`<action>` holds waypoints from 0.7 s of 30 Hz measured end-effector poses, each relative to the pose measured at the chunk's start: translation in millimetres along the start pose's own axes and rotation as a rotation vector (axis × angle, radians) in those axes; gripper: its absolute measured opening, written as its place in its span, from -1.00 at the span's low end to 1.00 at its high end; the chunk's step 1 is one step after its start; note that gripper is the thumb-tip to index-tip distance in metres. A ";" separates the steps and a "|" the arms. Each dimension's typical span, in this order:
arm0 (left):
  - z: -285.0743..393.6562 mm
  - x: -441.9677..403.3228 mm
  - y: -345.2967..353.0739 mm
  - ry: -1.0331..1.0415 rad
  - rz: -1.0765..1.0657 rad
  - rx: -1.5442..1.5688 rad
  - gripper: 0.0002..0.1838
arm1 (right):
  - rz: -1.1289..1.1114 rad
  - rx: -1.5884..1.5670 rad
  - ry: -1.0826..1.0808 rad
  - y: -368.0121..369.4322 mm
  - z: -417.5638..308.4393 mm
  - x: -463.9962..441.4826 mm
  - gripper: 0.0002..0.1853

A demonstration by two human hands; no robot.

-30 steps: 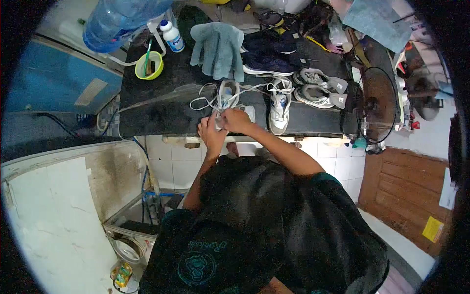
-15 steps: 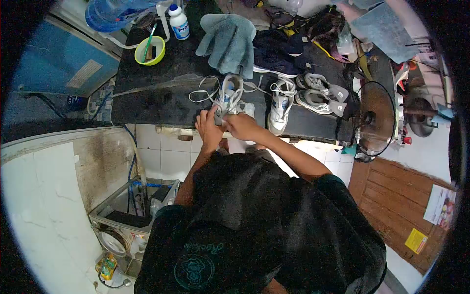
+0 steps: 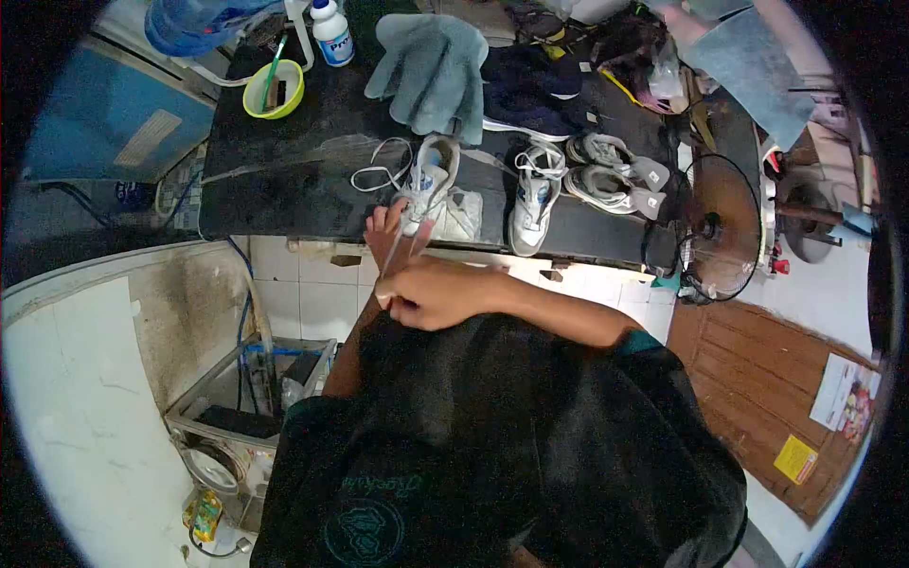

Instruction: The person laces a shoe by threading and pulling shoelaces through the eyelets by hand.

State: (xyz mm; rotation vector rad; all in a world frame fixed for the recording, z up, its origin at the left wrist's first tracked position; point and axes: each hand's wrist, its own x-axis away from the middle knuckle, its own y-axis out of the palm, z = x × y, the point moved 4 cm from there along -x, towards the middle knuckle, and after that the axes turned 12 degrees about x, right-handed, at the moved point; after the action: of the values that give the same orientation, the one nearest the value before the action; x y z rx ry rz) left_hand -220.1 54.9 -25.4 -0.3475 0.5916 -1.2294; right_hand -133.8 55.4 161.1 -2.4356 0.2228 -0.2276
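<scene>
A white-and-grey sneaker (image 3: 433, 180) with blue marks stands near the table's front edge, its toe towards me. One loose loop of its white shoelace (image 3: 369, 177) lies on the table to its left. My left hand (image 3: 383, 230) grips the sneaker at the toe, with part of the palm hidden behind my right hand. My right hand (image 3: 443, 292) is closed in front of my chest. Taut pale strands, looking like shoelace, run from the toe to its fingers. Beside the sneaker lies a crumpled whitish piece (image 3: 462, 213); I cannot make out what it is.
Right of it stand another white sneaker (image 3: 535, 204) and a grey pair (image 3: 606, 180). Behind lie a grey-blue cloth (image 3: 431, 76) and dark shoes (image 3: 530, 99). A yellow-green bowl (image 3: 275, 97) with a brush and a white bottle (image 3: 332, 36) stand back left; a fan (image 3: 720, 227) is at right.
My right hand has moved from the sneaker's toe towards my chest, drawing pale strands taut. The lace end on the sneaker's right no longer shows. My left hand stays at the toe.
</scene>
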 end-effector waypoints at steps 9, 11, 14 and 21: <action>7.2 -5.6 1.0 -0.062 0.025 -0.087 -0.38 | 0.067 -0.182 0.109 6.3 5.2 -8.8 -0.82; 0.9 0.4 4.8 -0.056 0.049 -0.047 -0.39 | 0.067 -0.253 0.024 15.3 -2.2 -11.6 -0.85; 6.7 3.5 0.2 -0.061 0.055 -0.061 -0.37 | -0.100 -0.027 -0.018 2.3 -25.3 -2.7 -0.86; 13.3 -4.5 -3.6 0.006 0.087 0.053 -0.33 | 0.105 -0.408 -0.322 5.1 -61.8 -6.6 -0.81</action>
State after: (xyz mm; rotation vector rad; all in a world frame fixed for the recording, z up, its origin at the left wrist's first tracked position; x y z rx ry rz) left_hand -216.0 57.2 -11.7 -0.2713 0.5721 -1.1606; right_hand -154.3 15.0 204.0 -2.8048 0.2725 0.2845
